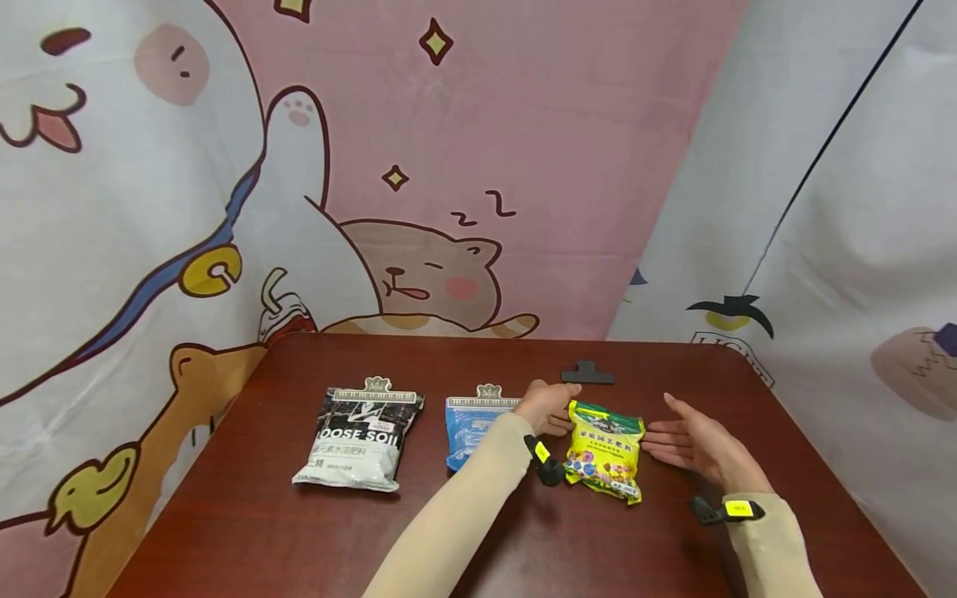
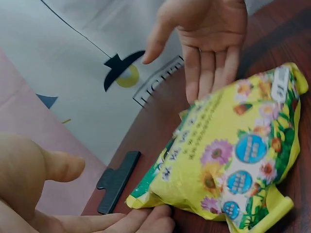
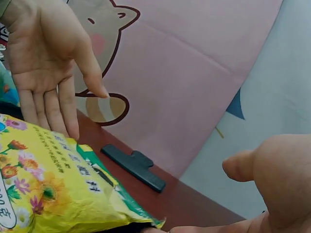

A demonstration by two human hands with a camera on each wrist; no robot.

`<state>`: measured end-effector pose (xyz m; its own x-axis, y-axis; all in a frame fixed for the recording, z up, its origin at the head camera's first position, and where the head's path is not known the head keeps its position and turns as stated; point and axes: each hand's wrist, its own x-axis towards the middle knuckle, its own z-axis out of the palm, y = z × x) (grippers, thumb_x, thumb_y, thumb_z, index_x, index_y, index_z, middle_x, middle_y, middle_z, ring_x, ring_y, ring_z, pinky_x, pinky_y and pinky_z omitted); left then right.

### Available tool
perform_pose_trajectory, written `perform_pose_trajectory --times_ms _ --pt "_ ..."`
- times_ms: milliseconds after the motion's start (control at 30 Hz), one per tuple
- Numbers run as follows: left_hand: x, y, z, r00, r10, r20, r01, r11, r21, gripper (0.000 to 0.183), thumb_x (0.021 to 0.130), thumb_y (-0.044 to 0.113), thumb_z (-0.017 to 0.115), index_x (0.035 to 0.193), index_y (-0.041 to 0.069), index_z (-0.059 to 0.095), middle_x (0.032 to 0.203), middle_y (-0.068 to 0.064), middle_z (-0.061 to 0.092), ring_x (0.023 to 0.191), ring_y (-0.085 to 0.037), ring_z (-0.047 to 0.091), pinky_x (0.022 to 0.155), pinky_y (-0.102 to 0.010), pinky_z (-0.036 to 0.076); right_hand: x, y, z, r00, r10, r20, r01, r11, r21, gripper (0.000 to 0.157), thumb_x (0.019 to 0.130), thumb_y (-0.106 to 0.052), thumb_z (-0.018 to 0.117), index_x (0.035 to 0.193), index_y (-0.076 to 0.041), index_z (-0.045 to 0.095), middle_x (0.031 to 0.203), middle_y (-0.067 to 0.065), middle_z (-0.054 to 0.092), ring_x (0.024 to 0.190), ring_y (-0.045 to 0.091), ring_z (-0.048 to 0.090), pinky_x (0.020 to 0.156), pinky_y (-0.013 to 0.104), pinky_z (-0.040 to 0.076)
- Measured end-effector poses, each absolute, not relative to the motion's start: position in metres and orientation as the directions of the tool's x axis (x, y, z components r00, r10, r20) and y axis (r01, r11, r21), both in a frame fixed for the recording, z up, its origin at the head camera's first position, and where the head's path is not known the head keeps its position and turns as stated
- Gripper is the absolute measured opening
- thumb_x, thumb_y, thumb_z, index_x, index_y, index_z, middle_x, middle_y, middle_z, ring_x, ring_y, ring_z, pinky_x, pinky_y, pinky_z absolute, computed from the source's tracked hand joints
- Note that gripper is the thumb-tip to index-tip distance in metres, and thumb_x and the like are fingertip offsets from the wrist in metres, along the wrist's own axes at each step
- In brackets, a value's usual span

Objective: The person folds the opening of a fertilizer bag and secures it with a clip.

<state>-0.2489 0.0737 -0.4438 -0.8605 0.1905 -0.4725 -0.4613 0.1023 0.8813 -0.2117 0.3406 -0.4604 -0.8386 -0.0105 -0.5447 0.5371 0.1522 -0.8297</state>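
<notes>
A yellow and green bag (image 1: 604, 451) printed with flowers lies on the table between my two hands. My left hand (image 1: 547, 407) is at its left edge, fingers straight and thumb raised; in the left wrist view those fingertips (image 2: 158, 219) reach the bag's lower corner. On the opposite side my right hand (image 1: 699, 444) has its palm turned toward the bag, fingers extended to its right edge. Neither hand curls round it. Just behind the bag lies a dark clip (image 1: 587, 374), also seen in the right wrist view as a long dark clip (image 3: 133, 167).
To the left, a black and white bag (image 1: 362, 440) labelled LOOSE SOIL has a clip (image 1: 377, 389) along its top. Between it and my left forearm lies a blue bag (image 1: 467, 432) with a similar clip, partly covered by my sleeve. A printed cloth (image 1: 568, 166) hangs behind the table.
</notes>
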Motion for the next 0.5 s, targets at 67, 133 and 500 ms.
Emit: perform_pose_trajectory --times_ms 67,133,500 --pt "-0.249 0.077 -0.445 -0.866 0.163 -0.472 -0.463 0.095 0.882 0.058 0.100 0.028 0.067 0.142 -0.006 0.045 0.117 -0.031 0.064 0.105 -0.043 0.071 0.097 -0.052 0.057 -0.213 0.338 -0.463 -0.836 0.006 -0.549 0.544 0.146 -0.827 0.113 0.091 -0.076 0.053 0.151 0.017 0.030 0.122 0.019 0.071 0.098 0.021 0.076 0.091 0.039 0.061" --pt "-0.249 0.081 -0.446 -0.873 0.142 -0.467 -0.456 0.108 0.884 0.051 0.100 0.024 0.067 0.138 -0.007 0.049 0.115 -0.029 0.065 0.102 -0.042 0.071 0.096 -0.052 0.058 -0.214 0.334 -0.466 -0.841 0.016 -0.541 0.536 0.155 -0.830 0.107 0.094 -0.070 0.057 0.151 0.018 0.030 0.123 0.020 0.070 0.096 0.019 0.076 0.090 0.038 0.061" --pt "-0.257 0.094 -0.459 -0.923 0.028 -0.384 -0.357 0.309 0.881 0.022 0.089 -0.001 0.074 0.108 -0.008 0.066 0.084 -0.017 0.065 0.075 -0.035 0.074 0.070 -0.044 0.064 -0.214 0.323 -0.481 -0.871 0.113 -0.479 0.492 0.179 -0.852 0.065 0.102 -0.026 0.065 0.146 0.016 0.043 0.091 -0.001 0.075 0.080 0.008 0.075 0.079 0.029 0.063"
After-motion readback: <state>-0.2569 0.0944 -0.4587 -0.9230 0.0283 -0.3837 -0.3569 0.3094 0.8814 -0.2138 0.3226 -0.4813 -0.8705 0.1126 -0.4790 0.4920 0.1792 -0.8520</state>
